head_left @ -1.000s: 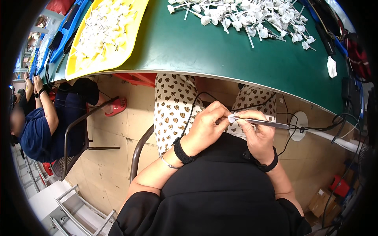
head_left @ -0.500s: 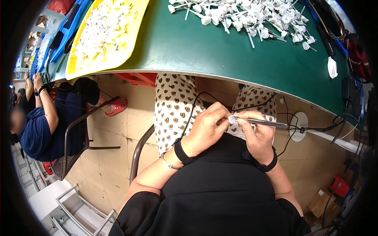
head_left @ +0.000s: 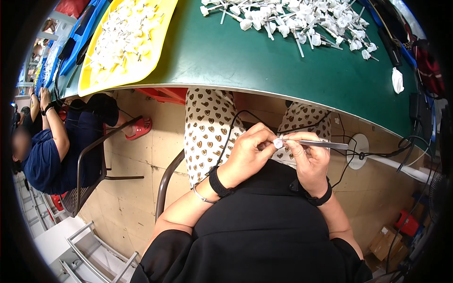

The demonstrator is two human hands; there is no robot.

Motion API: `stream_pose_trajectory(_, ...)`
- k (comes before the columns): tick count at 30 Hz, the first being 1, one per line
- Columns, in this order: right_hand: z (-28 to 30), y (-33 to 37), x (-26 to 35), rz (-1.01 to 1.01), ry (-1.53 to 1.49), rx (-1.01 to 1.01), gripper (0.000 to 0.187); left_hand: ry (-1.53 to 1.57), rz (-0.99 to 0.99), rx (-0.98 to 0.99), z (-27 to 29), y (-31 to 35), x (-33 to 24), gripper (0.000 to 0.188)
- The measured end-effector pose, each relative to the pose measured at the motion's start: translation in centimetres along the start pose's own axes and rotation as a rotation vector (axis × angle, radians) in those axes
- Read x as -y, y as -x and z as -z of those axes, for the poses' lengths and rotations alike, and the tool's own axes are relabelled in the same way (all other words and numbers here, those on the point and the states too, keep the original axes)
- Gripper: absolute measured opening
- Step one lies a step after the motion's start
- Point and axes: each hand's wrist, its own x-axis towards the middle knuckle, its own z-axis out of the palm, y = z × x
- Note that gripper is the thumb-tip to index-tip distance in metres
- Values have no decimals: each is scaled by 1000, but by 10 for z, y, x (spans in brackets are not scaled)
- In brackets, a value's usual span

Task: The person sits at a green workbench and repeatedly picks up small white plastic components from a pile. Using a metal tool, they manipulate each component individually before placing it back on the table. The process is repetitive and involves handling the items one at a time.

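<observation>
Hands [head_left: 246, 152] hold metallic tweezers [head_left: 328, 145] and a white nub [head_left: 278, 143].

A green table [head_left: 245, 70] is curving across the top, its surface catching soft light. Beige floor tiles [head_left: 132, 203] are spreading below, showing dark marks. A brown chair [head_left: 87, 195] is standing at left, silver rails [head_left: 80, 231] are slanting beside a white surface [head_left: 54, 236], and a cardboard box [head_left: 381, 239] is sitting at lower right near a red container [head_left: 408, 223].
</observation>
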Motion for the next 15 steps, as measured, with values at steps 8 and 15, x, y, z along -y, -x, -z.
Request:
stream_pose_trajectory(8,-1,2,0,-23,-84,-40,6,38,-13,-14,-1,0,1,6)
stream_pose_trajectory(15,0,1,5,-9,-4,-25,7,48,-6,-21,-2,1,1,7)
